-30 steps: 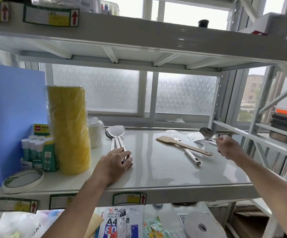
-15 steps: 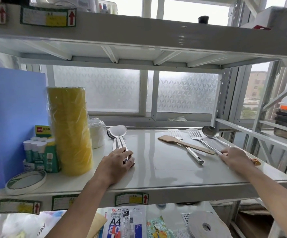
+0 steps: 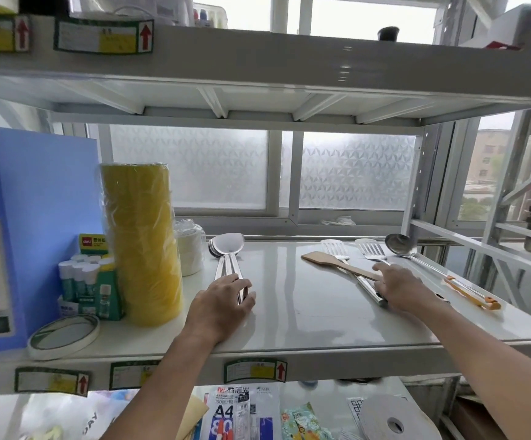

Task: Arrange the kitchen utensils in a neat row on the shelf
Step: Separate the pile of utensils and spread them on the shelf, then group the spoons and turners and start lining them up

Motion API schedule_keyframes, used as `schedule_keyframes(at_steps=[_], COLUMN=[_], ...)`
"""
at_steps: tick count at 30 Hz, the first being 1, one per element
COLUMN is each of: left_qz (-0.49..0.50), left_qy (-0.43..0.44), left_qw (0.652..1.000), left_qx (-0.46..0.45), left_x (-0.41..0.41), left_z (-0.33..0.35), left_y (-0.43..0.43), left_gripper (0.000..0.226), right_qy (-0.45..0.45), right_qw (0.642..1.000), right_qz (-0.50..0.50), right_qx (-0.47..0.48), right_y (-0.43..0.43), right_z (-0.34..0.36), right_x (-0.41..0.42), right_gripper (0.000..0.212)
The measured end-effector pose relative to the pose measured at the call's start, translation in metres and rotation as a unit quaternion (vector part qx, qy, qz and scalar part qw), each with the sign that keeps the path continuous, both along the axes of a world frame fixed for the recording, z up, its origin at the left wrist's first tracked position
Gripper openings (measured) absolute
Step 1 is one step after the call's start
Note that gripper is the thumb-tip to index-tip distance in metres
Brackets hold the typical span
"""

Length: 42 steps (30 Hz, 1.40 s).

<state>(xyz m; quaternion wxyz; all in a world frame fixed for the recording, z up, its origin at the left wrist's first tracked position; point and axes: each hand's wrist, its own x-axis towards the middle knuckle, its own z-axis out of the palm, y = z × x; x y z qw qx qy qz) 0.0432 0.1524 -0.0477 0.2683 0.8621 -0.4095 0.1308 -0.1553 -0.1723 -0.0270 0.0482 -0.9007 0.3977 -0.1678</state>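
Steel spatula handles (image 3: 229, 270) are gripped by left hand (image 3: 221, 308); right hand (image 3: 399, 289) rests on slotted turner handle (image 3: 370, 289), grasp unclear.

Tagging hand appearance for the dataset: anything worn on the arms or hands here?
Nothing visible. The left hand and right hand are bare: no gloves, rings, watch or bands. Both forearms are uncovered to the frame edge, with no sleeve in view.

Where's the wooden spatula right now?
On the shelf, right of centre: the wooden spatula lies across a slotted turner's handle, its handle end under the right hand.
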Motion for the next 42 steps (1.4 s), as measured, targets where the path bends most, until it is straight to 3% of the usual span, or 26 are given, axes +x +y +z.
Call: schedule_keyframes(at_steps=[8, 13, 20, 25, 27, 30, 33, 36, 42], left_qz=[0.006, 0.005, -0.014, -0.014, -0.011, -0.004, -0.003, -0.001, -0.002], left_qy=[0.000, 0.002, -0.004, 0.000, -0.001, 0.004, 0.003, 0.005, 0.001], left_qw=[1.000, 1.000, 1.000, 0.999, 0.999, 0.999, 0.999, 0.999, 0.999], left_qx=[-0.002, 0.001, -0.014, -0.041, -0.047, -0.049, -0.043, -0.040, -0.039], left_x=[0.003, 0.005, 0.004, 0.008, 0.009, 0.009, 0.010, 0.010, 0.009], left_z=[-0.002, -0.002, 0.001, -0.001, -0.002, -0.003, -0.004, -0.005, -0.004], left_y=[-0.002, -0.001, 0.002, 0.000, -0.002, -0.004, -0.005, -0.004, -0.003], left_gripper=[0.041, 0.044, 0.038, 0.032, 0.031, 0.029, 0.031, 0.031, 0.031], right_qy=[-0.020, -0.076, -0.081, -0.090, -0.110, -0.117, -0.040, 0.025, 0.000], right_qw=[0.993, 0.986, 0.981, 0.969, 0.963, 0.974, 0.997, 0.997, 0.988], right_qz=[0.043, 0.141, 0.165, 0.212, 0.226, 0.174, 0.072, -0.027, -0.157], right_qx=[-0.109, -0.037, 0.055, 0.089, 0.100, 0.084, -0.009, -0.065, 0.016], right_y=[0.031, 0.101, 0.168, 0.168, 0.162, 0.141, 0.108, 0.077, 0.015], right_z=[0.012, 0.008, 0.001, 0.001, 0.002, 0.003, 0.003, 0.005, 0.004], right_x=[0.022, 0.079, 0.147, 0.154, 0.146, 0.123, 0.095, 0.062, 0.002], right_gripper=[0.049, 0.050, 0.058, 0.036, 0.036, 0.044, 0.044, 0.040, 0.034])
